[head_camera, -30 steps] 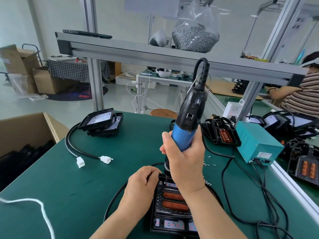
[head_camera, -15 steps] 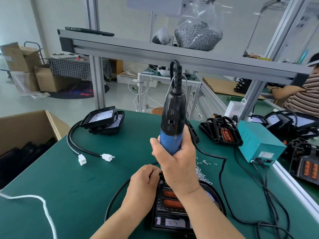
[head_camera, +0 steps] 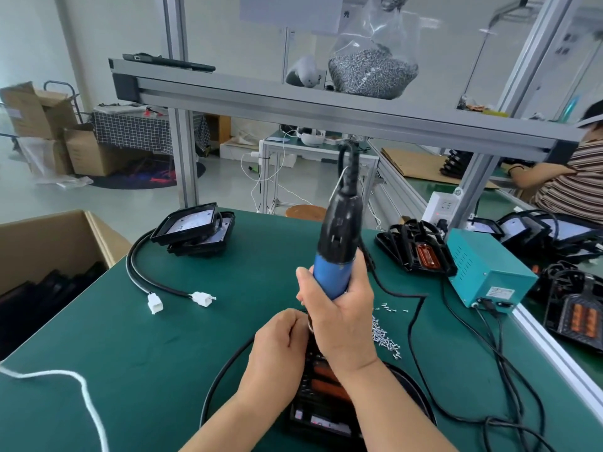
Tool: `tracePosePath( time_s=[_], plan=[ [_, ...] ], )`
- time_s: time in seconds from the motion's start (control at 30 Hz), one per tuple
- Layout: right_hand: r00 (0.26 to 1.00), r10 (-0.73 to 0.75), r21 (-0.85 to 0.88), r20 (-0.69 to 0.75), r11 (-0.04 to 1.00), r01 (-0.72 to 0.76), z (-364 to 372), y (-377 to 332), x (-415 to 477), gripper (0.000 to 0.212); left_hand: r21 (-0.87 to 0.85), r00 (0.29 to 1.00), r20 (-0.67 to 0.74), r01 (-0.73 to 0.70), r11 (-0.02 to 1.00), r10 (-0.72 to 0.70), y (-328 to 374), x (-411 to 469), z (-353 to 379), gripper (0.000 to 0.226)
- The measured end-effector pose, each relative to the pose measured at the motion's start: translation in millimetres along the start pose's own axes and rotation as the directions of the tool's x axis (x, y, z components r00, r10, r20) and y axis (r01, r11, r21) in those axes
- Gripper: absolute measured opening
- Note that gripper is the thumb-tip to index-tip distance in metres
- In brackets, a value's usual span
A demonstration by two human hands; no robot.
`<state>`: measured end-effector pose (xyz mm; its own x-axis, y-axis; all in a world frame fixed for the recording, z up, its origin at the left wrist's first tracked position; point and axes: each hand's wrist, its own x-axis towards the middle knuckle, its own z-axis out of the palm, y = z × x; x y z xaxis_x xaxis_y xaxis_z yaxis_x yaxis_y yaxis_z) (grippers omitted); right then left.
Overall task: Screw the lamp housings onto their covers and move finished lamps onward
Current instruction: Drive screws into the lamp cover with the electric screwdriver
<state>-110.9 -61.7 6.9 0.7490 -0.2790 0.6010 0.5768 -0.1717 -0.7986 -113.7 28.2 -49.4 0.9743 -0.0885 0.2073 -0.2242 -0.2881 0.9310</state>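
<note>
The right hand (head_camera: 339, 318) is clamped round the smooth blue grip of an electric screwdriver (head_camera: 337, 252). The tool's glossy black upper body tapers to a ribbed cable boot and leans towards 1 o'clock. Its tip is hidden behind the hands. The left hand (head_camera: 277, 340) sits just at 9 o'clock of the tool's lower end, with its fingers curled in. Whether they pinch the bit or a screw cannot be told.

Under both hands, at 6 o'clock on the matte green tabletop (head_camera: 130, 353), lies the lamp housing (head_camera: 321, 396). It is a ribbed black rectangle with two orange oblong inserts, partly covered by the wrists. A black round cable (head_camera: 225, 367) loops out from its 9 o'clock side.

A scatter of small silvery screws (head_camera: 385, 334) lies just at 3 o'clock of the right hand. At 11 o'clock two black square-framed lamps (head_camera: 195, 231) are stacked askew. Their black leads end in white plastic connectors (head_camera: 202, 297). At 2 o'clock stand another black housing (head_camera: 421, 252) and a boxy teal metal power unit (head_camera: 486, 272). An open cardboard box (head_camera: 49, 243) sits at 9 o'clock off the tabletop's edge. A clear plastic bag of screws (head_camera: 372, 70) rests on the aluminium shelf at 12 o'clock.
</note>
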Motion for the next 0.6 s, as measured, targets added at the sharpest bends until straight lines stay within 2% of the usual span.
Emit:
tracePosePath(
  time_s=[0.17,0.4,0.5,0.6],
  plan=[
    [0.990,0.019,0.102,-0.140,0.995,-0.004,-10.1,-1.6,13.3,0.020,0.107,1.000,-0.004,-0.015,0.994,0.015,-0.1,-3.2,0.1,0.027],
    [0.945,0.019,0.147,-0.327,0.989,0.031,-40.5,-10.3,36.9,0.025,0.247,0.997,0.028,0.057,0.967,-0.066,7.7,27.7,-4.0,0.022],
    [0.928,0.017,0.137,-0.371,0.990,0.036,-53.5,-9.5,41.1,0.021,0.371,0.979,0.184,0.016,0.929,-0.090,17.6,56.6,0.3,0.016],
    [0.919,0.012,0.122,-0.394,0.992,0.040,-62.6,-10.6,42.1,0.019,0.514,0.917,0.386,-0.129,0.848,-0.095,26.8,74.8,16.2,0.018]
  ],
)
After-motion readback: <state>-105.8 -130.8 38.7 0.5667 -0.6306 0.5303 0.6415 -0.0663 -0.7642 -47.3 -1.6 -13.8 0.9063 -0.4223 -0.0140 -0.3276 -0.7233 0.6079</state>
